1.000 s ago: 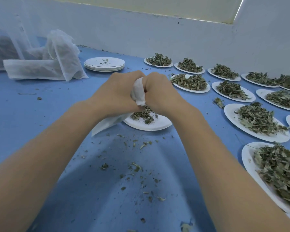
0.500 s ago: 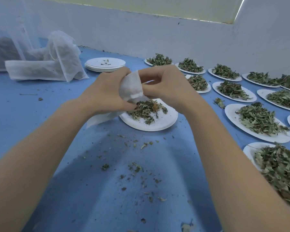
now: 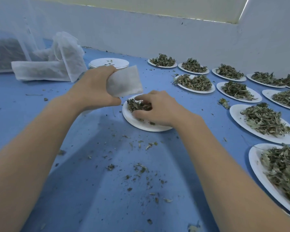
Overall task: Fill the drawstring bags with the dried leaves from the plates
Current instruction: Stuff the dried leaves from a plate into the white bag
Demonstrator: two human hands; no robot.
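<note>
While my left hand [image 3: 94, 87] grips a small white mesh drawstring bag [image 3: 124, 82] above the blue counter [image 3: 90, 190], my right hand [image 3: 156, 108] curls its fingers round a clump of dried green leaves [image 3: 136, 105] on the round white paper plate [image 3: 134, 121] at twelve o'clock. My palm hides much of the clump. Heaped plates [image 3: 264, 121] at two o'clock run past the frame edge.

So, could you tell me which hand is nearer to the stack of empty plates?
Left. The left hand, gripping the bag, is just in front of the stack; the right hand is lower down, gathering leaves on the near plate.
</note>
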